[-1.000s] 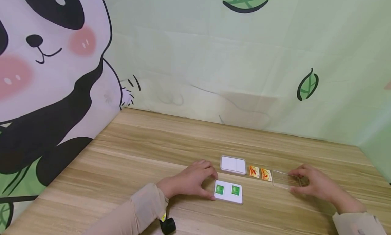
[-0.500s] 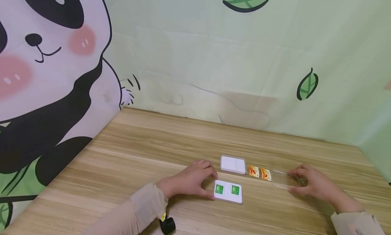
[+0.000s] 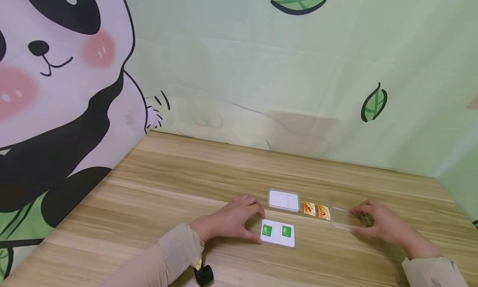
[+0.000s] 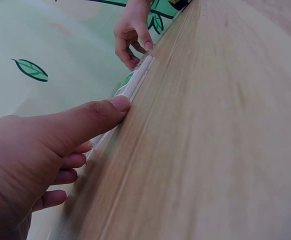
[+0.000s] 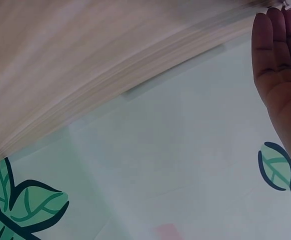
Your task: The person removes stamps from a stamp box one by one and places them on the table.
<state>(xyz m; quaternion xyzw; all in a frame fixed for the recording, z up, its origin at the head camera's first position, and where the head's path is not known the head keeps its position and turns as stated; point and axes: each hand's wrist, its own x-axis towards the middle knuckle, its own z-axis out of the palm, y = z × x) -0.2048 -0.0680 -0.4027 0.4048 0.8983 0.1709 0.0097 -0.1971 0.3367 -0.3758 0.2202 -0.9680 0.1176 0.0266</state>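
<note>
My left hand point(image 3: 235, 218) holds a flat white case point(image 3: 277, 233) with two green squares on its face, thumb at the near left corner and fingers at the far left corner. In the left wrist view, the thumb of the left hand point(image 4: 60, 130) presses the edge of this case point(image 4: 136, 84). On the right, my right hand point(image 3: 386, 224) grips the end of a clear plastic case point(image 3: 341, 219) between thumb and fingers; it lies flat and the wood shows through. Only fingers and palm of the right hand point(image 5: 280, 70) show in the right wrist view.
A second white case point(image 3: 284, 200) with a clear rim lies behind the green-marked one. Two small orange and yellow squares point(image 3: 309, 209) sit side by side between it and the clear case. A black object point(image 3: 204, 275) lies by the left sleeve. Behind the wooden table point(image 3: 179, 175) hangs a printed backdrop.
</note>
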